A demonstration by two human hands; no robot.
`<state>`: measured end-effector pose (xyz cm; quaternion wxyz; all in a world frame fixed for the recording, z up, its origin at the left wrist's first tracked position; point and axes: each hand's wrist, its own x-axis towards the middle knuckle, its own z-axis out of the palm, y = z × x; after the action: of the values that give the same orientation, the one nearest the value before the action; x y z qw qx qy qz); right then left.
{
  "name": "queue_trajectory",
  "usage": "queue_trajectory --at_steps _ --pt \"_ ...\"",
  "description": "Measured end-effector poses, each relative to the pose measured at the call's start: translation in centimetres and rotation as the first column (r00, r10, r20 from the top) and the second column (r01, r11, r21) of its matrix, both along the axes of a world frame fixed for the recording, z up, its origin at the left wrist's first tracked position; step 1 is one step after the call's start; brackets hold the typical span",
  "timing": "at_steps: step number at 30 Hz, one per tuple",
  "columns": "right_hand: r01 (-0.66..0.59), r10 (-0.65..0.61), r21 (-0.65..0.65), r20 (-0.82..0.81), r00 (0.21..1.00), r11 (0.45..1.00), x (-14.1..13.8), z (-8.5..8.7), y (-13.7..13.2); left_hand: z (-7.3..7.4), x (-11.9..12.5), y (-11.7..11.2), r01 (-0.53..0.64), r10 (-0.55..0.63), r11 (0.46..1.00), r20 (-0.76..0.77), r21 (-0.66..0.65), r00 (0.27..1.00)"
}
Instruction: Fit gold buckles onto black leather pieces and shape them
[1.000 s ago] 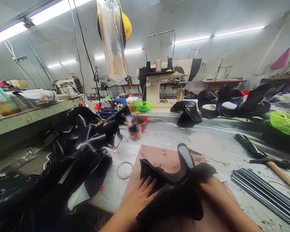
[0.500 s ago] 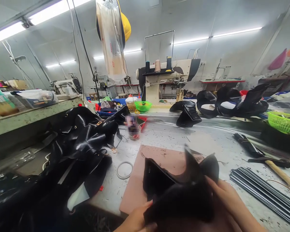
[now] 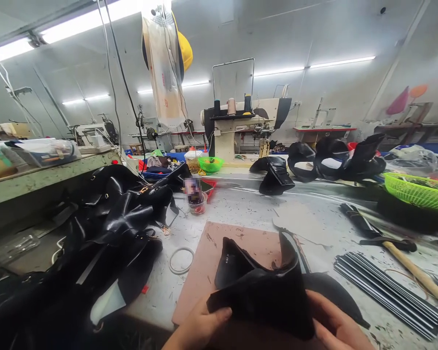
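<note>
— Where do we find the black leather piece?
— Low in the centre of the frame, held over the near edge of the pink board on the worktop; our left hand pinches its lower left corner, thumb on top.
— And our right hand?
— Its grip closes on the lower right edge; we see the hammer at the right, and the white ring just left of the board.

Grey walls are being lit by tube lights; sewing machines are being kept on benches behind the worktable.
</note>
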<state>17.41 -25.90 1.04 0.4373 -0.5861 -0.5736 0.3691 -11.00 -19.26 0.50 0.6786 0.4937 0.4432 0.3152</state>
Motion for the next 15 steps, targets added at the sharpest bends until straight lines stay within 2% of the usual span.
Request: queue_trajectory --at_steps 2,4,7,9,10,12,15 --pt "-0.096 0.095 -0.053 -0.031 0.995 0.994 0.1 1.3 0.8 0.2 -0.1 -0.1 -0.039 0.043 0.998 0.103 -0.040 0.994" --pt "-0.194 0.200 -0.123 0.042 0.979 0.973 -0.1 2.8 1.8 0.9 0.0 -0.4 -0.056 0.075 0.994 0.217 -0.090 0.973" --pt "-0.214 0.262 -0.196 0.266 0.928 0.957 -0.8 5.0 3.2 1.8 0.4 -1.0 -0.039 0.085 0.989 0.332 -0.143 0.940" --pt "-0.211 0.275 -0.212 0.341 0.899 0.954 -1.4 6.0 3.8 1.9 0.6 -1.2 -0.014 0.069 0.988 0.353 -0.154 0.933" --pt "-0.221 0.282 -0.217 0.314 0.907 0.951 -1.7 6.3 3.9 1.9 0.7 -1.3 -0.013 0.070 0.987 0.359 -0.159 0.931" --pt "-0.238 0.278 -0.230 0.161 0.947 0.944 -2.2 6.4 3.9 1.5 0.7 -1.4 -0.039 0.101 0.984 0.368 -0.173 0.924" --pt "-0.185 0.170 -0.280 -0.078 0.982 0.942 -2.7 5.7 3.5 1.2 0.5 -1.4 -0.085 0.159 0.974 0.369 -0.209 0.916"
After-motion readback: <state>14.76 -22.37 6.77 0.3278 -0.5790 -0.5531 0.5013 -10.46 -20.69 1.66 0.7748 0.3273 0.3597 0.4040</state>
